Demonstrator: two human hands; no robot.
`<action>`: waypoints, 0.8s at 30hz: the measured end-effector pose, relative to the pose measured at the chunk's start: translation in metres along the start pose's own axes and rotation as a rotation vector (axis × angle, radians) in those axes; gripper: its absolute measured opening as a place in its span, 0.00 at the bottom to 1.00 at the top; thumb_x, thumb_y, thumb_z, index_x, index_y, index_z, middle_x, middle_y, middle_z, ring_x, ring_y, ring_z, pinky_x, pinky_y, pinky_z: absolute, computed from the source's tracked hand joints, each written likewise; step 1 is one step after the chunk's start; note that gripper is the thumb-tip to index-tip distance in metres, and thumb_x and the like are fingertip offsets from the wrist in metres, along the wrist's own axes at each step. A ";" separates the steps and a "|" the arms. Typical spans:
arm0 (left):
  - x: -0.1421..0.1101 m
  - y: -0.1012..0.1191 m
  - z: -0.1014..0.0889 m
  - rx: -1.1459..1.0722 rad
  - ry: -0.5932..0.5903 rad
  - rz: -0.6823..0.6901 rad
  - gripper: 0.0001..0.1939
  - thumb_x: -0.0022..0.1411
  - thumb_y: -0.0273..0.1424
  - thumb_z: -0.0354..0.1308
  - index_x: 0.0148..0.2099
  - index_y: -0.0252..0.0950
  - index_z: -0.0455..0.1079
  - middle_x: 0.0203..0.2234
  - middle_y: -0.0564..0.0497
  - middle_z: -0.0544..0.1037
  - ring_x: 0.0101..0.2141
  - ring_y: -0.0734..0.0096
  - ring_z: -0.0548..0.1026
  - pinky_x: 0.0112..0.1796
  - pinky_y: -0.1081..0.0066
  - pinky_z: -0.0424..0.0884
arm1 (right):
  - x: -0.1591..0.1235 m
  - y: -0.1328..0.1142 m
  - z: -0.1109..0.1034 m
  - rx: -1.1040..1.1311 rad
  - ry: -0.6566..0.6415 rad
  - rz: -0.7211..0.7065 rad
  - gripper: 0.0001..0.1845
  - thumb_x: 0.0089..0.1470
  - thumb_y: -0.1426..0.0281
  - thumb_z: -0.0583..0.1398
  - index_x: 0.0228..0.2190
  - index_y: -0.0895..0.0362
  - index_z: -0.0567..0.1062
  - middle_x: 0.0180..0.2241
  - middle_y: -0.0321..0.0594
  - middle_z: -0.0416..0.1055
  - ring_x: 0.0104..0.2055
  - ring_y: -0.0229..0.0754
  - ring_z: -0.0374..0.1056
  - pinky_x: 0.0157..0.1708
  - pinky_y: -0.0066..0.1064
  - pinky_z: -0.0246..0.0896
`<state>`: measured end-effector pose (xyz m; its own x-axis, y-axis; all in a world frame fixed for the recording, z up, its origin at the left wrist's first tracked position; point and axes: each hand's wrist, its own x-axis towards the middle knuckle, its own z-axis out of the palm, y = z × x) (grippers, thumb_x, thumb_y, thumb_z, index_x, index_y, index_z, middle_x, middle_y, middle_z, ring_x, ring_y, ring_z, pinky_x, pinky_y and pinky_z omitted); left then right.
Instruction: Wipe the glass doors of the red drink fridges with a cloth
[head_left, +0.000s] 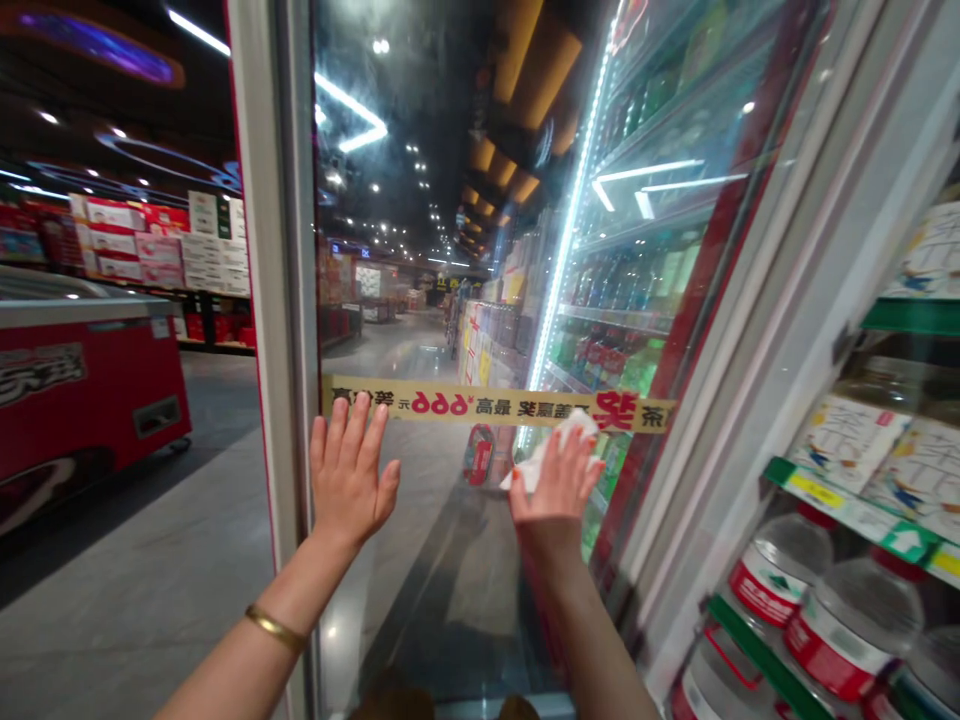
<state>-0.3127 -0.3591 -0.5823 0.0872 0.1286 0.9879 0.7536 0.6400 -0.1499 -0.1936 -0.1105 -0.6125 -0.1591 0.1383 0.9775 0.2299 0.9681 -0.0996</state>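
A glass door [420, 560] in a pale frame stands in front of me. My left hand [351, 475] lies flat on the glass by the left frame, fingers stretched, holding nothing; a gold bangle is on that wrist. My right hand [553, 475] holds a white tissue [577, 425] pressed against the pane, with part of the tissue showing past the fingers. Across the glass at fingertip height runs a yellow strip [491, 404] with mirrored lettering. A red label [478, 455] sits just below the strip, between my hands.
Lit drink shelves [637, 300] show through or in the glass. Close on the right are store shelves with large water bottles [847, 620] and printed cartons [851, 440]. A red chest freezer [97, 400] stands left, beyond the door frame [274, 300], with stacked boxes [135, 240] behind.
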 end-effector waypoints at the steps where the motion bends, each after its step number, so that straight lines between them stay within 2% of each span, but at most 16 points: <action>1: 0.000 0.000 0.000 -0.002 0.004 0.000 0.35 0.80 0.40 0.47 0.83 0.40 0.48 0.81 0.48 0.50 0.80 0.61 0.45 0.78 0.55 0.39 | 0.016 0.008 -0.002 -0.015 0.034 0.103 0.45 0.73 0.61 0.52 0.80 0.62 0.39 0.81 0.65 0.39 0.84 0.69 0.32 0.74 0.78 0.39; 3: 0.000 0.000 0.000 -0.008 0.013 0.000 0.36 0.79 0.39 0.48 0.83 0.39 0.49 0.80 0.47 0.51 0.80 0.60 0.45 0.78 0.55 0.38 | 0.045 0.006 -0.005 -0.035 0.061 0.179 0.45 0.74 0.61 0.51 0.80 0.62 0.36 0.81 0.65 0.33 0.84 0.70 0.29 0.74 0.79 0.39; 5: -0.001 -0.001 0.000 -0.017 0.015 0.000 0.36 0.78 0.39 0.49 0.82 0.39 0.50 0.80 0.47 0.51 0.80 0.60 0.45 0.79 0.55 0.38 | 0.053 -0.014 -0.003 -0.027 0.002 0.038 0.45 0.73 0.59 0.53 0.80 0.58 0.41 0.82 0.57 0.36 0.84 0.65 0.29 0.77 0.73 0.38; 7: -0.001 -0.001 0.000 -0.025 0.015 -0.006 0.36 0.78 0.38 0.50 0.82 0.39 0.50 0.80 0.47 0.52 0.80 0.60 0.45 0.79 0.55 0.39 | 0.032 -0.030 0.000 0.013 -0.116 -0.208 0.44 0.71 0.56 0.56 0.79 0.50 0.49 0.82 0.47 0.43 0.84 0.59 0.31 0.79 0.66 0.39; 9: -0.002 -0.001 0.001 -0.031 0.014 -0.020 0.36 0.77 0.38 0.51 0.82 0.40 0.50 0.80 0.47 0.52 0.80 0.58 0.46 0.79 0.52 0.40 | -0.004 -0.025 0.001 0.038 -0.200 -0.339 0.43 0.69 0.55 0.60 0.78 0.47 0.54 0.81 0.43 0.49 0.84 0.56 0.33 0.79 0.62 0.41; 10: -0.003 -0.002 0.001 -0.034 0.011 -0.026 0.36 0.77 0.38 0.51 0.82 0.41 0.51 0.80 0.47 0.52 0.80 0.57 0.46 0.78 0.50 0.41 | -0.020 -0.014 -0.001 0.033 -0.204 -0.318 0.43 0.69 0.56 0.60 0.78 0.48 0.55 0.80 0.46 0.50 0.84 0.58 0.34 0.79 0.63 0.43; 12: -0.004 -0.003 0.002 -0.035 0.004 -0.035 0.37 0.77 0.39 0.51 0.82 0.43 0.50 0.80 0.47 0.53 0.80 0.53 0.48 0.78 0.44 0.43 | -0.036 0.018 -0.007 -0.005 -0.129 -0.114 0.44 0.70 0.60 0.58 0.79 0.55 0.51 0.81 0.55 0.46 0.84 0.63 0.34 0.76 0.69 0.46; 15: -0.006 -0.004 0.004 -0.029 0.009 -0.035 0.37 0.77 0.40 0.52 0.82 0.44 0.50 0.80 0.47 0.53 0.79 0.50 0.49 0.77 0.40 0.46 | -0.014 0.054 -0.013 -0.057 0.026 0.210 0.44 0.73 0.63 0.50 0.79 0.64 0.38 0.81 0.65 0.32 0.84 0.70 0.28 0.73 0.78 0.44; 17: -0.006 -0.004 0.004 -0.028 0.019 -0.036 0.37 0.77 0.43 0.51 0.82 0.45 0.50 0.80 0.48 0.53 0.79 0.50 0.49 0.77 0.39 0.45 | 0.008 0.051 -0.009 -0.067 0.044 0.255 0.45 0.72 0.62 0.50 0.79 0.64 0.37 0.81 0.64 0.29 0.84 0.69 0.25 0.74 0.78 0.40; 19: -0.007 -0.004 0.004 -0.031 -0.001 -0.065 0.36 0.78 0.45 0.49 0.82 0.48 0.49 0.80 0.52 0.52 0.80 0.51 0.49 0.77 0.38 0.45 | 0.010 0.031 -0.003 -0.043 -0.024 0.103 0.46 0.70 0.60 0.55 0.80 0.59 0.45 0.82 0.58 0.37 0.84 0.67 0.30 0.76 0.74 0.40; 21: -0.007 -0.004 0.003 -0.044 -0.028 -0.118 0.35 0.78 0.47 0.48 0.82 0.54 0.49 0.80 0.56 0.52 0.79 0.50 0.49 0.77 0.34 0.46 | -0.013 0.013 0.000 0.000 -0.110 -0.121 0.44 0.66 0.57 0.60 0.78 0.49 0.56 0.80 0.47 0.49 0.83 0.61 0.38 0.78 0.65 0.44; 23: -0.008 -0.004 0.002 -0.070 -0.032 -0.152 0.35 0.77 0.48 0.49 0.81 0.55 0.50 0.80 0.56 0.53 0.79 0.46 0.50 0.76 0.29 0.46 | -0.044 0.014 -0.002 0.019 -0.147 -0.244 0.42 0.65 0.57 0.61 0.76 0.47 0.60 0.78 0.45 0.56 0.83 0.58 0.42 0.77 0.61 0.48; 24: -0.008 -0.004 0.002 -0.080 -0.020 -0.149 0.36 0.76 0.49 0.51 0.81 0.54 0.51 0.80 0.55 0.54 0.79 0.44 0.50 0.75 0.27 0.46 | -0.056 0.021 -0.005 0.007 -0.139 -0.224 0.42 0.66 0.58 0.61 0.76 0.50 0.58 0.78 0.47 0.56 0.83 0.59 0.41 0.77 0.62 0.50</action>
<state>-0.3178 -0.3614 -0.5899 -0.0414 0.0527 0.9978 0.8065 0.5912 0.0022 -0.1747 -0.0987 -0.6687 -0.3362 -0.0527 0.9403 0.1671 0.9792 0.1147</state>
